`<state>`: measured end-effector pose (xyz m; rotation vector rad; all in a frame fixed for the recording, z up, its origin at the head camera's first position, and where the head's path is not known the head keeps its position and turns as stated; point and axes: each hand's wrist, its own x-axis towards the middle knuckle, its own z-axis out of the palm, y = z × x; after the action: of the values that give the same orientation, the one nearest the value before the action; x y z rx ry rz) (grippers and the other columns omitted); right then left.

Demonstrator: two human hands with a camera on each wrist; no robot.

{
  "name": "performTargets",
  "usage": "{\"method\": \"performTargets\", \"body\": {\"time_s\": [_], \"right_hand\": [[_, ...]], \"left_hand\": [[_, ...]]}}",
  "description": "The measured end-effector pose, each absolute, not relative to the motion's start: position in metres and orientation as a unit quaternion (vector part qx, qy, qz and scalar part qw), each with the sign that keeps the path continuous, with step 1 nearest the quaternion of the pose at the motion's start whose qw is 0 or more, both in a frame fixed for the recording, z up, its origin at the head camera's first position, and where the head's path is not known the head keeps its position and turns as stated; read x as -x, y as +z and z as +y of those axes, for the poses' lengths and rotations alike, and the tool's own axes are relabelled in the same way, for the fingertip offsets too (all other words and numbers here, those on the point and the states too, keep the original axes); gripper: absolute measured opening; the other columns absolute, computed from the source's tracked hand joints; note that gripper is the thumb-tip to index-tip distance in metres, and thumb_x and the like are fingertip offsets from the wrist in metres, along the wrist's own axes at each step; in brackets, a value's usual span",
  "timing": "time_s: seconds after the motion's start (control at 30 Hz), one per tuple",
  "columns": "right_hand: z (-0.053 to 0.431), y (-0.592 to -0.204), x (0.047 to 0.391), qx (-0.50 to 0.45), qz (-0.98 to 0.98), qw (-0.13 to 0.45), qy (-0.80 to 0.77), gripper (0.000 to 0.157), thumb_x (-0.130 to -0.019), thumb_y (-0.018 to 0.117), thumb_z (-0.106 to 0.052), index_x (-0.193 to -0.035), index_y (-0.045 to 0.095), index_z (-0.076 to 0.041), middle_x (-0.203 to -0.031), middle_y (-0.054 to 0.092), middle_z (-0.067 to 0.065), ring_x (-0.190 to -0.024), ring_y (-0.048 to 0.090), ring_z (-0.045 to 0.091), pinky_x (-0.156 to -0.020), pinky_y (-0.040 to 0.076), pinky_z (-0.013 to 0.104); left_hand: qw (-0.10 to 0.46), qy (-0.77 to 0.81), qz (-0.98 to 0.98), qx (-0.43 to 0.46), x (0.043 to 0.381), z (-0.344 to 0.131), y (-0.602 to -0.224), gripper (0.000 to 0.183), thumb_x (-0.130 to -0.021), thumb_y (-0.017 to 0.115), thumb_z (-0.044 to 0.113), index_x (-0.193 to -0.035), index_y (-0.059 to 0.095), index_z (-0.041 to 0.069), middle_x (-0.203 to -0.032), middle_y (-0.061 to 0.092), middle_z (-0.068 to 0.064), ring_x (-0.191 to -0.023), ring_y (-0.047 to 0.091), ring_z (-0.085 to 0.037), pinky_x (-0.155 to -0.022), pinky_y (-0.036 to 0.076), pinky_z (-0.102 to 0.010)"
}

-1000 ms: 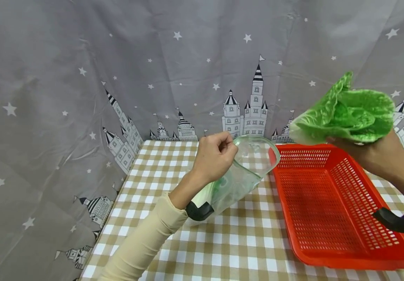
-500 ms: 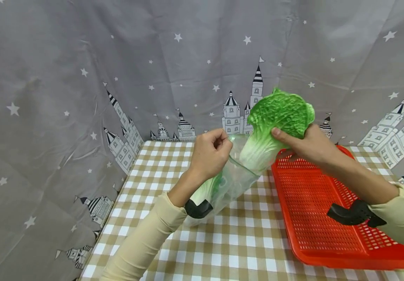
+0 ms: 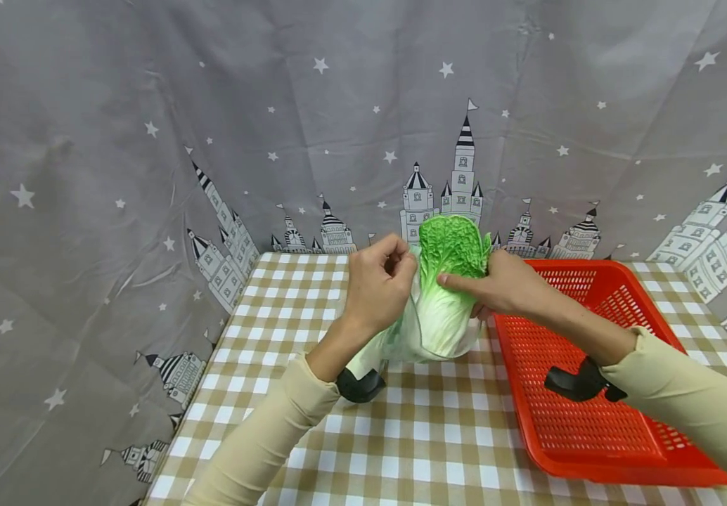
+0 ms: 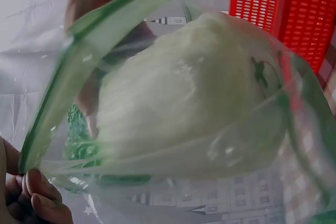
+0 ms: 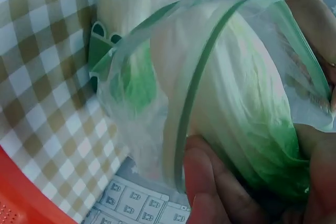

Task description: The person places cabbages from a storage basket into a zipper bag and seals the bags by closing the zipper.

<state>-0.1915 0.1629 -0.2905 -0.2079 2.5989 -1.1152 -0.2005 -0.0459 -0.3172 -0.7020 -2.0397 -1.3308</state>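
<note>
In the head view my right hand (image 3: 505,284) grips a napa cabbage (image 3: 453,246), thumb across its front, green leaves up and white base down. The base sits inside the mouth of a clear zip bag (image 5: 131,135) with a green seal strip. At the bag's edge, my left hand (image 3: 381,281) pinches the rim with curled fingers; the left wrist view shows those fingertips (image 4: 44,203) on the green strip. A second cabbage (image 5: 139,77) lies deeper in the bag, low on the table side. The bag's far rim is partly hidden behind the held cabbage.
A red perforated plastic basket (image 3: 632,472) stands at the right, under my right forearm. The table has a brown and white checked cloth (image 3: 427,450). Behind it hangs a grey curtain (image 3: 313,140) printed with castles and stars.
My right hand has brought the cabbage leftward and down from above the basket, turned it base-down and lowered it into the bag mouth. My left hand stays at the rim, nearly still.
</note>
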Motion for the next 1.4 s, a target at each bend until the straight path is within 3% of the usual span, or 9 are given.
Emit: {"method": "performTargets", "body": {"time_s": [0.2, 0.33, 0.5, 0.6, 0.67, 0.77, 0.93, 1.13, 1.4], "right_hand": [[0.154, -0.295, 0.189, 0.105, 0.962, 0.116, -0.225, 0.057, -0.086, 0.061, -0.062, -0.069, 0.065, -0.008, -0.057, 0.064, 0.0, -0.05, 0.061, 0.016, -0.042, 0.04, 0.031], [0.15, -0.302, 0.191, 0.126, 0.961, 0.112, -0.219, 0.047, -0.087, 0.063, -0.056, -0.076, 0.063, -0.011, -0.058, 0.063, -0.002, -0.051, 0.062, 0.014, -0.045, 0.045, 0.036], [0.162, -0.312, 0.194, 0.202, 0.872, 0.175, -0.41, 0.043, -0.093, 0.064, -0.041, -0.117, 0.058, -0.006, -0.106, 0.067, 0.01, -0.095, 0.066, 0.026, -0.076, 0.054, 0.04], [0.172, -0.319, 0.194, 0.224, 0.782, 0.248, -0.526, 0.043, -0.098, 0.059, -0.021, -0.135, 0.041, -0.012, -0.139, 0.043, 0.018, -0.121, 0.049, 0.039, -0.086, 0.051, 0.05], [0.174, -0.324, 0.193, 0.208, 0.722, 0.281, -0.597, 0.042, -0.098, 0.054, -0.008, -0.134, 0.034, -0.014, -0.145, 0.03, 0.022, -0.123, 0.045, 0.046, -0.085, 0.051, 0.056], [0.166, -0.332, 0.191, 0.17, 0.656, 0.277, -0.681, 0.037, -0.095, 0.05, 0.005, -0.125, 0.035, -0.011, -0.139, 0.037, 0.027, -0.112, 0.054, 0.043, -0.083, 0.052, 0.055], [0.157, -0.34, 0.19, 0.104, 0.644, 0.204, -0.73, 0.032, -0.09, 0.053, 0.012, -0.113, 0.037, -0.003, -0.104, 0.064, 0.021, -0.089, 0.066, 0.025, -0.078, 0.056, 0.037], [0.162, -0.334, 0.19, 0.069, 0.692, 0.162, -0.701, 0.031, -0.084, 0.058, 0.014, -0.106, 0.039, 0.003, -0.081, 0.067, 0.011, -0.072, 0.063, 0.018, -0.067, 0.056, 0.03], [0.188, -0.271, 0.197, 0.096, 0.81, -0.023, -0.577, 0.015, -0.085, 0.065, 0.004, -0.092, 0.052, 0.002, -0.075, 0.062, 0.006, -0.062, 0.06, 0.015, -0.057, 0.054, 0.029]], "left_hand": [[0.306, -0.505, -0.758, 0.278, 0.198, -0.04, -0.324, 0.015, -0.086, 0.054, 0.004, -0.072, 0.058, 0.008, -0.057, 0.048, 0.003, -0.049, 0.041, -0.009, -0.046, 0.034, -0.025], [0.292, -0.505, -0.752, 0.307, 0.196, -0.037, -0.327, 0.014, -0.089, 0.053, 0.006, -0.076, 0.059, 0.007, -0.059, 0.049, 0.002, -0.049, 0.042, -0.009, -0.046, 0.035, -0.024], [0.262, -0.559, -0.731, 0.291, 0.197, -0.043, -0.324, 0.014, -0.092, 0.051, 0.005, -0.079, 0.057, 0.003, -0.064, 0.05, -0.001, -0.049, 0.041, -0.009, -0.044, 0.036, -0.024], [0.265, -0.615, -0.697, 0.257, 0.2, -0.051, -0.317, 0.013, -0.092, 0.05, 0.003, -0.081, 0.056, -0.001, -0.069, 0.049, -0.003, -0.051, 0.041, -0.011, -0.046, 0.036, -0.023], [0.266, -0.641, -0.677, 0.243, 0.202, -0.055, -0.315, 0.013, -0.093, 0.049, 0.002, -0.081, 0.055, -0.003, -0.069, 0.048, -0.004, -0.05, 0.041, -0.011, -0.045, 0.035, -0.023], [0.257, -0.66, -0.663, 0.243, 0.203, -0.057, -0.315, 0.013, -0.092, 0.049, 0.0, -0.082, 0.054, -0.005, -0.07, 0.047, -0.003, -0.051, 0.04, -0.011, -0.046, 0.035, -0.023], [0.233, -0.674, -0.653, 0.255, 0.202, -0.055, -0.319, 0.013, -0.093, 0.048, 0.001, -0.082, 0.052, -0.005, -0.071, 0.046, -0.002, -0.049, 0.04, -0.01, -0.043, 0.035, -0.023], [0.213, -0.671, -0.659, 0.266, 0.201, -0.06, -0.318, 0.013, -0.093, 0.048, 0.003, -0.083, 0.052, -0.004, -0.069, 0.048, -0.006, -0.043, 0.044, -0.012, -0.039, 0.039, -0.027], [0.35, -0.527, -0.748, 0.202, 0.209, -0.081, -0.286, 0.017, -0.079, 0.055, 0.0, -0.064, 0.056, 0.007, -0.054, 0.048, -0.001, -0.044, 0.041, -0.013, -0.044, 0.035, -0.024]]}}
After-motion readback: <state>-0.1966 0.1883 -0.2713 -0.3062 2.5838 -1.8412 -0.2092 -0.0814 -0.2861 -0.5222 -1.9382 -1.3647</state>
